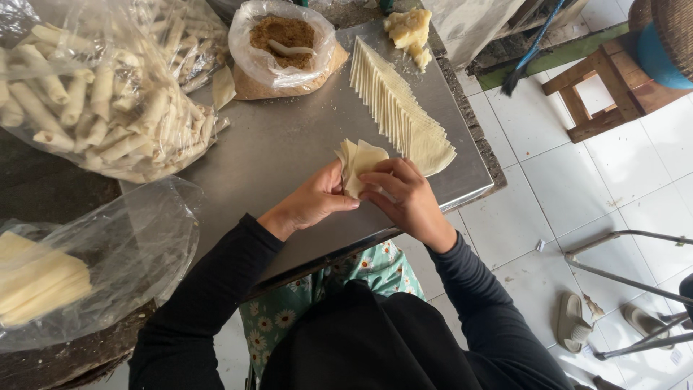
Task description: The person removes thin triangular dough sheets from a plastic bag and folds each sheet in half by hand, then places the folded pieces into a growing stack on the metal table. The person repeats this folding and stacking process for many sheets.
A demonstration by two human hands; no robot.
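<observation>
Two bare hands met over the steel desk (289, 152), near its six o'clock edge. My left hand (314, 202) and right hand (404, 198) together pinched a small stack of pale pastry wrappers (359, 165), the fingers (386, 172) of both closed on its lower edges, thumbs on top. The stack sat just above the desk, fanned slightly at its upper corners.

I judged the wrappers thin, soft and very light, likely to tear or crease if pulled hard, and apt to cling together. Taking one by a loose corner and peeling gently looked the safest hold.

At one o'clock from the hands lay a long overlapping row of wrappers (397, 108), running toward twelve o'clock. At its far end sat a lump of pale dough (408, 30). At eleven o'clock stood a bag of brown crumbly filling (283, 36) with a spoon (287, 49) resting in it. At ten o'clock a large clear bag of finished rolls (94, 101) rested. At eight o'clock another clear bag (94, 253) held pale stacked sheets (40, 278). At two o'clock, off the desk, a wooden stool (599, 87) stood on the white tile floor (577, 188).
</observation>
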